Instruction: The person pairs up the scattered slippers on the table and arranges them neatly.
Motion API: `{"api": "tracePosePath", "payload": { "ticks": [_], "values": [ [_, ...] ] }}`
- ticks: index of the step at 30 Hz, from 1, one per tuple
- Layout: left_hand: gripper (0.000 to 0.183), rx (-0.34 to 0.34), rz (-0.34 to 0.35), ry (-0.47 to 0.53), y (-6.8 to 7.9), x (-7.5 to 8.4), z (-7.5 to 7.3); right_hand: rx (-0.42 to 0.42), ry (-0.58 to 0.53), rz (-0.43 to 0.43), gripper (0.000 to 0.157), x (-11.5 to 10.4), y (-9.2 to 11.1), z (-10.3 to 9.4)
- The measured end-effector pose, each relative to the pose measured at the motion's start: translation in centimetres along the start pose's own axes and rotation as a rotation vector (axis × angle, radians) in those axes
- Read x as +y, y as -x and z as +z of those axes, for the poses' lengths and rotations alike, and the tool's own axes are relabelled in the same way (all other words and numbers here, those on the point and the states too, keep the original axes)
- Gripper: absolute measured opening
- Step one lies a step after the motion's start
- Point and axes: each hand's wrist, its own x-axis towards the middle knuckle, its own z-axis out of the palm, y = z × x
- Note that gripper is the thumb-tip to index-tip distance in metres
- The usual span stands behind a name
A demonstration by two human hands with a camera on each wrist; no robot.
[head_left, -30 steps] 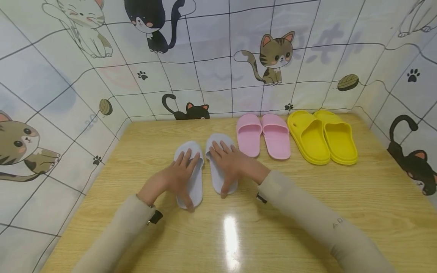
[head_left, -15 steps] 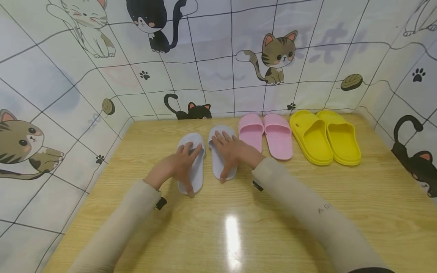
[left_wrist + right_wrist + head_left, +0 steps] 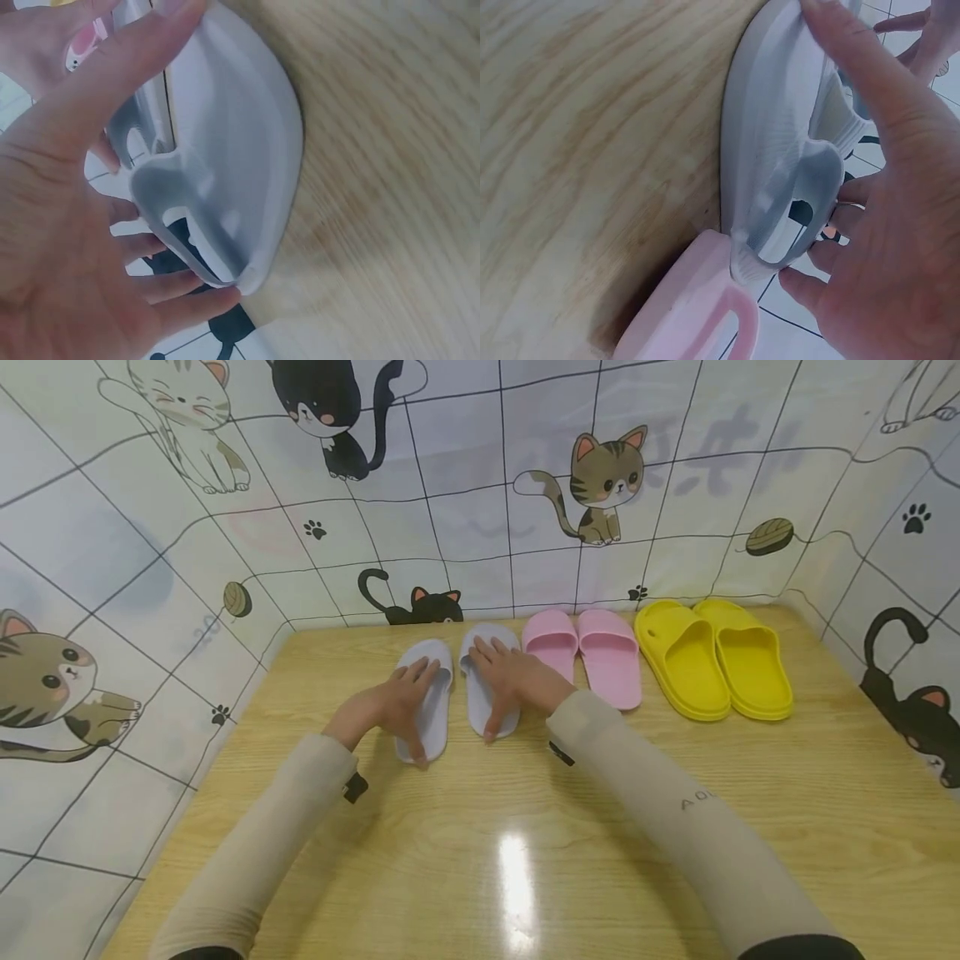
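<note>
Two white slippers lie side by side on the wooden tabletop, toes toward the patterned wall. My left hand (image 3: 401, 703) rests over the left white slipper (image 3: 435, 722), fingers spread across its strap and thumb at the heel end. In the left wrist view, that slipper's strap (image 3: 169, 202) arches open beside the fingertips. My right hand (image 3: 513, 681) lies over the right white slipper (image 3: 489, 632) the same way, fingers on the strap, thumb near the heel. In the right wrist view, a pink slipper (image 3: 690, 289) sits right against this white slipper's side.
Just right of the white pair stand pink slippers (image 3: 609, 668). Beyond them is a yellow pair of slippers (image 3: 693, 668). Behind, a cat-printed wall covering (image 3: 465, 527) meets the back edge of the wooden tabletop (image 3: 450, 835), with side walls left and right.
Both hands have slid the white slippers forward toward the back wall, level with the pink pair. The pink and yellow pairs have stayed put.
</note>
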Motion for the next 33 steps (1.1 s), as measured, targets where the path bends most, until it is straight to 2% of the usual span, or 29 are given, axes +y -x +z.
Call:
{"api": "tracePosePath", "payload": {
  "ticks": [12,24,33],
  "values": [
    [0.159,0.009,0.037,0.014,-2.3,-1.2,-1.0,-0.004,-0.060,0.088,0.154,-0.2,-0.1,-0.7],
    [0.156,0.033,0.106,0.101,-3.9,-1.8,-0.7,-0.020,-0.082,0.051,0.151,0.5,-0.1,0.3],
    [0.163,0.059,0.109,0.142,-4.4,-2.4,-1.1,-0.003,-0.122,0.046,0.154,0.5,-0.4,-0.1]
  ]
}}
